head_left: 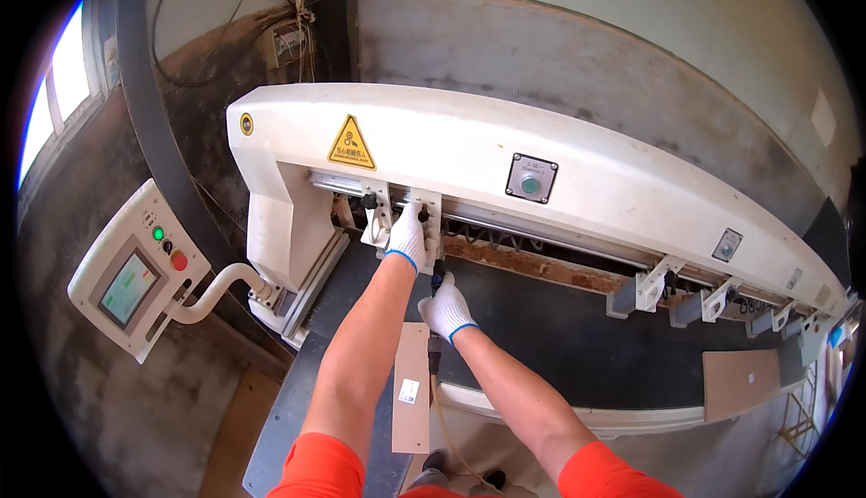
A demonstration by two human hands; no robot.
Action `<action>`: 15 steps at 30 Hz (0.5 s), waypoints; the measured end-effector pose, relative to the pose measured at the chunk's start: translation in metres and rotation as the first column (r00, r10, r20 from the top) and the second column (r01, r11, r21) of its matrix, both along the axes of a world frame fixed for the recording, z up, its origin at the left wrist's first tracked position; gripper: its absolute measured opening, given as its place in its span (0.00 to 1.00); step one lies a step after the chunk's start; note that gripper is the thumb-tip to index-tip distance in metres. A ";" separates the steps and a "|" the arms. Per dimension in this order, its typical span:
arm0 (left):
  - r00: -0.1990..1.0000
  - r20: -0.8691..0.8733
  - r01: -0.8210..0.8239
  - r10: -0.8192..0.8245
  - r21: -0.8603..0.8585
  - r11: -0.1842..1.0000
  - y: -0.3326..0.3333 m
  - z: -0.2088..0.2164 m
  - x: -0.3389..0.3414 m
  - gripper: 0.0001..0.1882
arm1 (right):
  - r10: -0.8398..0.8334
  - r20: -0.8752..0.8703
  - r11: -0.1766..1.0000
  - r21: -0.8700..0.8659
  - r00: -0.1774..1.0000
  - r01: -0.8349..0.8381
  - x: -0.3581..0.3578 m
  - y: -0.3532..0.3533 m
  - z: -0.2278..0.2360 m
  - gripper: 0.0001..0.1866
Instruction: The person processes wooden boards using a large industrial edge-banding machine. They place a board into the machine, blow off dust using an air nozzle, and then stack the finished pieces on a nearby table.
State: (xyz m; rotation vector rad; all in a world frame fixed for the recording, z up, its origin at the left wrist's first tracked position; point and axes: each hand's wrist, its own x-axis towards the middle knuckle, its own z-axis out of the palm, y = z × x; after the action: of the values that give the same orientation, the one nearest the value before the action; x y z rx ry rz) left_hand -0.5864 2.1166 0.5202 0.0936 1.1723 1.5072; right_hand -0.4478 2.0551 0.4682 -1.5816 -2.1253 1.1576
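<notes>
My right hand (pixel 446 308) is wrapped round the black tool (pixel 438 272), at five o'clock from my left hand (pixel 408 235). That one touches the white bracket (pixel 435 235), maybe to steady it; I can't tell its grip.

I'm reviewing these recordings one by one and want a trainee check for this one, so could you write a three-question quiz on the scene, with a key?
1. Which hand is higher in the picture, at the white bracket?
A) left
B) right
C) both level

2. True or false: on the panel, the red button is left of the screen.

3. Fill in: the narrow board bears a small white ____.

Key:
1. A: the left hand; the right hand holds a dark tool lower down.
2. False: it is to the right.
3. Label.
</notes>
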 end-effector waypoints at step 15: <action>0.969 0.212 -0.150 0.130 0.077 0.986 -0.002 0.008 0.020 0.31 | 0.014 -0.009 0.995 0.097 1.000 -0.013 -0.012 0.015 -0.014 0.38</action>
State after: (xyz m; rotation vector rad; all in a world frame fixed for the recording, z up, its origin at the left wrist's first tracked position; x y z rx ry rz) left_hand -0.5666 2.1142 0.5280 -0.0839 0.9591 1.6534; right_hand -0.4595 2.0704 0.4542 -1.5190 -2.1543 1.0473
